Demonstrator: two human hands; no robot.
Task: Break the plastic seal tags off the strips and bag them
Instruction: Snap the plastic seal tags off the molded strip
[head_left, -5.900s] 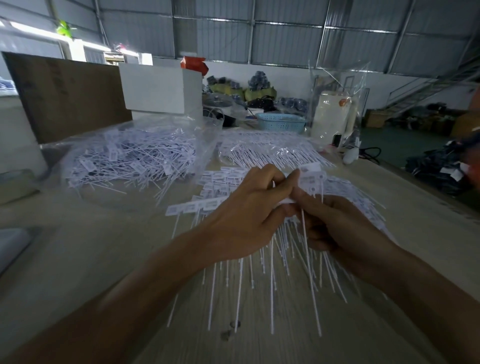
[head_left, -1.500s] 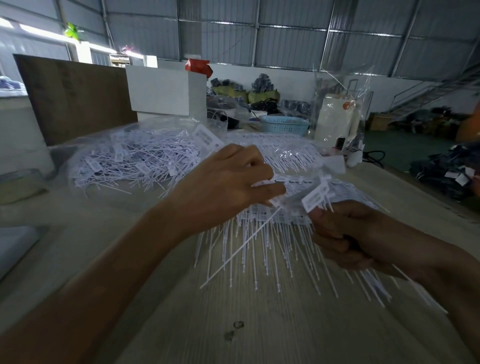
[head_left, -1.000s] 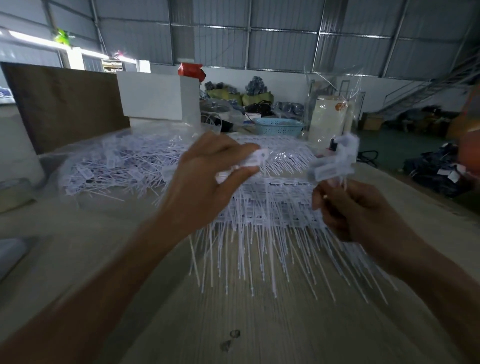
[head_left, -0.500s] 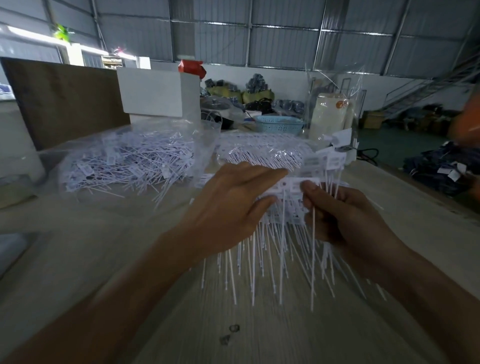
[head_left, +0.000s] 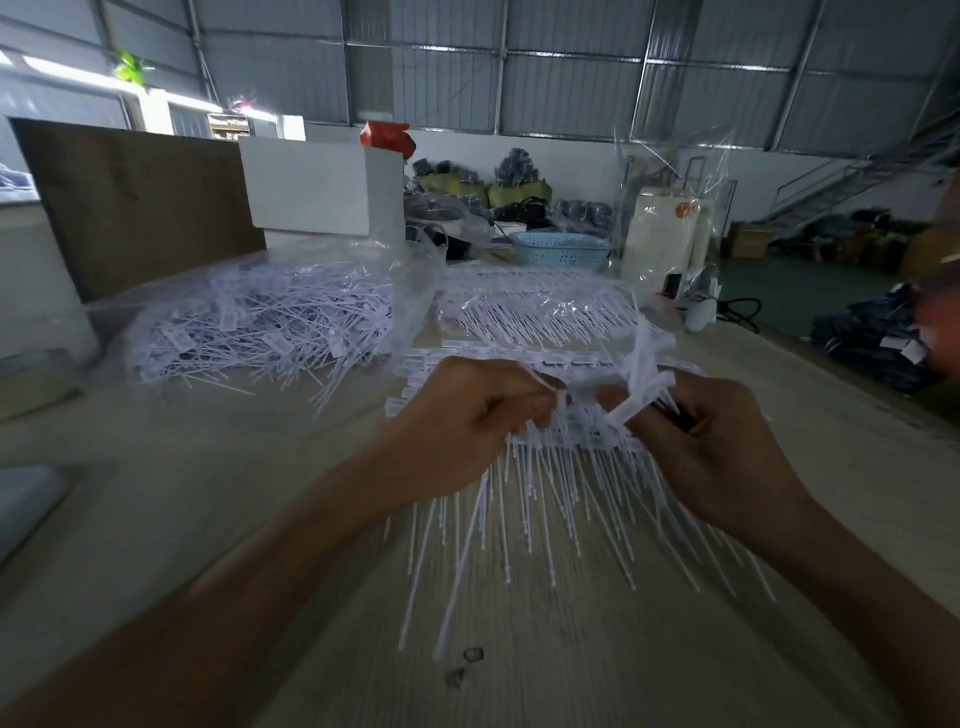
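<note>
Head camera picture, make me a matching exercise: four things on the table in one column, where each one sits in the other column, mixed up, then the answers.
Things
1. clear bag of loose seal tags
2. light blue basket
3. white box
4. bunch of tags in the right hand

Places
A. far end of the table, right of the white box
B. held above the strips on the table, near the middle
C. on the table left of the hands
D. behind the clear bag, beside the brown board

Pairs: 1-C, 2-A, 3-D, 4-B
</note>
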